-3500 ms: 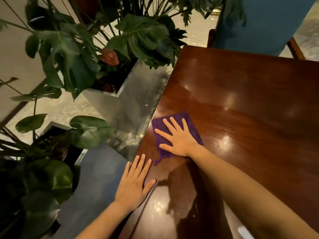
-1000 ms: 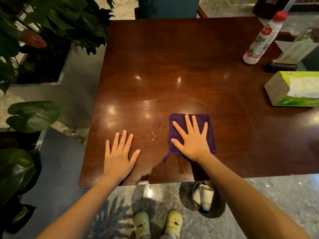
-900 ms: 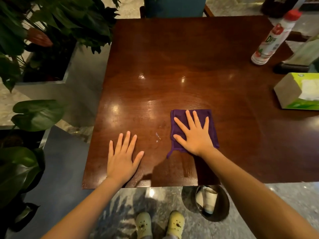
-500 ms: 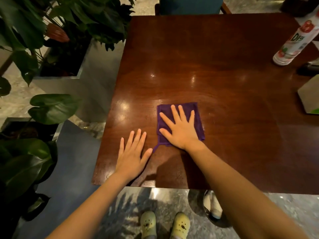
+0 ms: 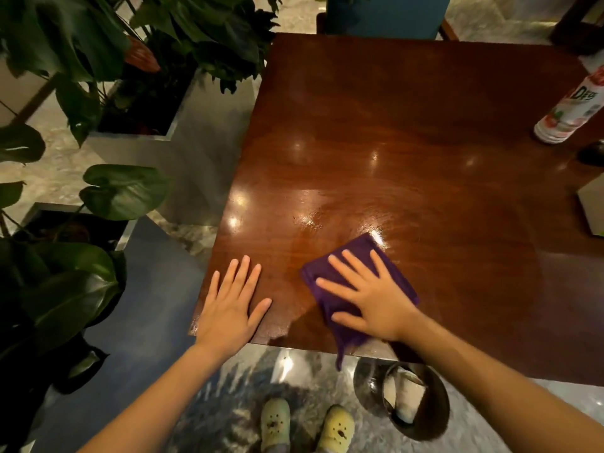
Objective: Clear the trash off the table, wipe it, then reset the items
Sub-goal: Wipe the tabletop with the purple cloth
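Cloth (image 5: pixel 359 246) is on the table (image 5: pixel 408 125) at about 6 o'clock, right by the near edge, with 1 tail of it hanging over the edge. Right hand (image 5: pixel 376 302) lies flat on it, fingers spread and straight, pressing down rather than gripping. The frame is slightly blurred there, so I read it as mid-stroke. Left hand (image 5: pixel 232 305) is flat on bare wood at about 7 o'clock near the corner, fingers straight, holding nothing, probably bracing. Status of the 3 steps, as a judgement: step 1, trash, looks done. The bin (image 5: pixel 441 400) on the floor under the near edge holds something pale and crumpled, and the only things I see on the top are the cloth, a bottle (image 5: pixel 570 109) at about 2 o'clock and the corner of a box (image 5: pixel 591 210) at 3 o'clock. Step 2, wiping, is underway. A damp sheen with curved streaks covers the centre and the near half, while the far half toward 12 o'clock looks drier, though I can't tell if it was covered. Step 3, reset, is not started, as bottle and box are parked at the right edge. There's also a dark item just below the bottle, too cropped to identify. Outward: chair (image 5: pixel 382 14) at 12 o'clock, plants (image 5: pixel 98 60) at 9 to 11 o'clock off the table.
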{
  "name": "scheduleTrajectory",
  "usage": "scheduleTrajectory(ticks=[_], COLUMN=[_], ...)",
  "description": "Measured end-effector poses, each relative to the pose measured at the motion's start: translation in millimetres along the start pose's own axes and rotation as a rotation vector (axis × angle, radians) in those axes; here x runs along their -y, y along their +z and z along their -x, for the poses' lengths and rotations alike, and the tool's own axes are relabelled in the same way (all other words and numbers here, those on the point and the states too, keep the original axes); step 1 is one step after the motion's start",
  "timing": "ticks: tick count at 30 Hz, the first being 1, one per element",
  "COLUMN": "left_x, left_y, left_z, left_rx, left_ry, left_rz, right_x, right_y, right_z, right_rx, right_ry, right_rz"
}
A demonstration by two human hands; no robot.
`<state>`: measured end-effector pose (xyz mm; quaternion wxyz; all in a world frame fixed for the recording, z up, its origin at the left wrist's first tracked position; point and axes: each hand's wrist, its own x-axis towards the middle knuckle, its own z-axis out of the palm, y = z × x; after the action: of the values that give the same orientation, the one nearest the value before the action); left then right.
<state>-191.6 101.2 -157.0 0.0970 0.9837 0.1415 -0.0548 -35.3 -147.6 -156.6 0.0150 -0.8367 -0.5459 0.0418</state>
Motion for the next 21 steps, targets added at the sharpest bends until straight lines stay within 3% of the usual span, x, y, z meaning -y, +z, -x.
scheduleTrajectory(ticks=[6, 10, 13, 21], left_x=[0.8, 0.2, -1.6, 7.0], left_y=[4.6, 1.4, -2.7, -6.3], left_z=[1.1, 0.4, 5.9, 71.0], left_rx=[-0.022, -0.019, -0.012, 0.029], left_ry=[0.001, 0.000, -0.052, -0.201], left_rz=[-0.043, -0.038, -0.005, -0.077], right_x=[-60.5, -60.5, -34.8, 47.4], right_y=[-5.5, -2.4, 0.7, -4.2], right_z=[-70.5, -138.0, -173.7, -189.6], right_rx=[0.022, 0.009, 0.019, 0.063], right_ry=[0.321, 0.444, 0.392, 0.047], right_rz=[-0.028, -0.081, -0.072, -0.055])
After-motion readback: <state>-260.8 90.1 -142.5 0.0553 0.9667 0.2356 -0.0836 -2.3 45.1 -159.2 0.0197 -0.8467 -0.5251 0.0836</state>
